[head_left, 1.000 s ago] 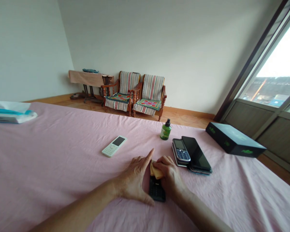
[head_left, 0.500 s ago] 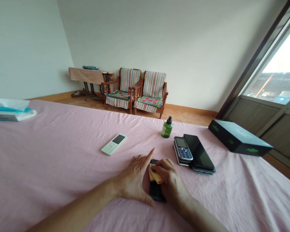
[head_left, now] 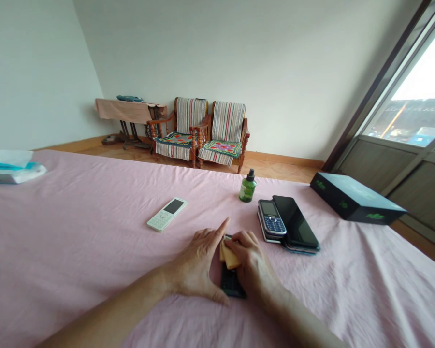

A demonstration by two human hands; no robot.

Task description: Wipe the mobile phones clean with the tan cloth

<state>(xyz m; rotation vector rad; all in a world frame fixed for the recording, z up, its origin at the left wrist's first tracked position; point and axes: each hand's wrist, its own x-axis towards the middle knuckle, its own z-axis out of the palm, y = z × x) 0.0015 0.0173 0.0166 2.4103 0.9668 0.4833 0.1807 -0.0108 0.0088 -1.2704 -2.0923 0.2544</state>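
Observation:
A dark keypad phone [head_left: 232, 284] lies on the pink sheet [head_left: 94, 227], partly covered by my hands. My right hand [head_left: 255, 263] grips a folded yellow cloth [head_left: 230, 257] and presses it on the upper part of that phone. My left hand [head_left: 199, 261] rests along the phone's left side, thumb and forefinger spread wide around it. Whether the left fingertips touch the phone, I cannot tell. A white keypad phone [head_left: 167, 214] lies beyond my left hand. To the right, a blue-and-silver keypad phone [head_left: 272, 218] tops a small stack beside a stack with a black smartphone [head_left: 297, 222] on top.
A green spray bottle [head_left: 247, 186] stands upright behind the phones. At the right edge sits a black box [head_left: 355, 198] with green lettering. A tissue pack [head_left: 14, 169] lies at far left. Two wooden chairs [head_left: 223, 130] and a cloth-covered table [head_left: 130, 111] stand by the wall.
The view has shifted slightly, so everything sits a little higher and further left. The cloth under my right hand has moved slightly on the phone. My left hand keeps its place.

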